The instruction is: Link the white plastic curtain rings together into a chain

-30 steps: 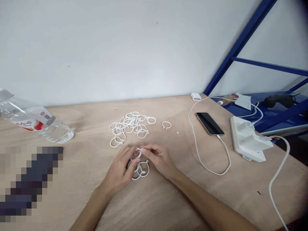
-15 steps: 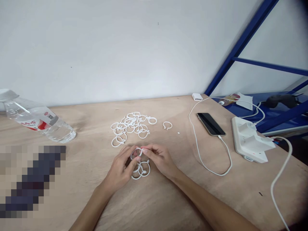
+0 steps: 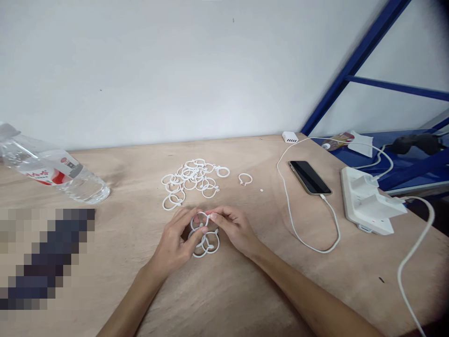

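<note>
- Down at the near middle of the tabletop (image 3: 105, 290), both forearms come in from the bottom edge and meet, wrists low, palms turned toward each other.
- Left hand (image 3: 174, 242) is curled, fingers pinched narrow on a white plastic ring (image 3: 200, 220), thumb tucked under it.
- Right hand (image 3: 234, 228) mirrors it from the other side, thumb and forefinger closed tight on the same ring, the other fingers folded loosely behind.
- That ring stands up off the wood between the two sets of fingertips, its flat face toward the camera; being round, it shows no long axis.
- Just below it, touching the tabletop between the hands, lies a small cluster of linked rings (image 3: 206, 243); whether the held ring is joined to them cannot be told.
- Farther back, toward the wall, a loose pile of rings (image 3: 191, 180) lies flat, and one single ring (image 3: 245, 179) sits apart to its right.
- Off to the left a clear water bottle (image 3: 52, 173) lies on its side, long axis running left to right, cap end toward the left edge; its red and white label carries print too small to read.
- Over on the right, a dark phone (image 3: 309, 177) lies face up, angled away, with a white cable (image 3: 298, 229) plugged into its near end and looping across the wood.
- Beyond it, a white power strip (image 3: 368, 206) rests at the tabletop's right edge, beside a blue metal rack (image 3: 354, 61).
- A blurred patch covers the near left corner.
</note>
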The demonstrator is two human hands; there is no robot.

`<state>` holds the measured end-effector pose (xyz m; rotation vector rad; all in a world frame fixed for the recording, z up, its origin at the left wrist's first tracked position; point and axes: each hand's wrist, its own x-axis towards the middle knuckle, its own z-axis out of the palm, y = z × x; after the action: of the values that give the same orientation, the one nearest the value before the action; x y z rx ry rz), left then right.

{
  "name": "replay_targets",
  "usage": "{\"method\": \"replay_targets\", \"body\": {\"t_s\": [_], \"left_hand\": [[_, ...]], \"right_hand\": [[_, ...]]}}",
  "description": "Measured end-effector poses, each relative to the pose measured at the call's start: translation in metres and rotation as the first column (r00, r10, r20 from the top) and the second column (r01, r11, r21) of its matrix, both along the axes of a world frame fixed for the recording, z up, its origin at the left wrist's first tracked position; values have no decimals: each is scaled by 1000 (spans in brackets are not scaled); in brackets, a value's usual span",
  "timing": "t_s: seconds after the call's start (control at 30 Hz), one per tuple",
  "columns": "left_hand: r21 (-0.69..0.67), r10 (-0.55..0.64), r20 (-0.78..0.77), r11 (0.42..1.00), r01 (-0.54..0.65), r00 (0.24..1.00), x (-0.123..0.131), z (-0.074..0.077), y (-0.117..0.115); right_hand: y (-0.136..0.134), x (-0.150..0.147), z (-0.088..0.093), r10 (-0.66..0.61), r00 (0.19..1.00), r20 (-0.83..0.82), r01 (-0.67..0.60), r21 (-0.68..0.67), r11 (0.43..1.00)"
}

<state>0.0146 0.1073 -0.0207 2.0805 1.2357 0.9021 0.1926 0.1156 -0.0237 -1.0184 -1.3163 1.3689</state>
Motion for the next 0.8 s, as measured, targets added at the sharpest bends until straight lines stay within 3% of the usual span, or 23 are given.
{"method": "replay_targets", "body": {"t_s": [0.13,0.2,0.27,0.37,0.47,0.57,0.7,0.8], "left_hand": [[58,23,62,998,-27,998,-2,2,0],[124,170,91,976,-181,981,-6,1,2],[204,393,58,895,-396,918,-13,-2,6],[269,603,-130,786,-557,787,-25,-10,14],[247,608,-279,793,-556,743,-33,-19,18],[255,585,-305,810,-528,751,-33,-21,18],[210,540,-178,838,-504,823,-29,-16,18],[173,567,-21,814,-555,824,-29,-11,17]], "right_hand": [[-1,-1,-2,-34,998,61,31,51,998],[-2,-1,-2,-26,993,116,17,80,997],[-2,-1,-1,10,986,165,-33,138,990],[-3,-1,1,-8,982,189,-37,234,971],[-3,-1,2,-87,981,172,46,231,972],[-2,-1,0,-129,979,158,95,201,975],[-2,-1,-1,-138,978,159,106,198,974],[-1,-2,-3,-150,972,183,111,209,972]]}}
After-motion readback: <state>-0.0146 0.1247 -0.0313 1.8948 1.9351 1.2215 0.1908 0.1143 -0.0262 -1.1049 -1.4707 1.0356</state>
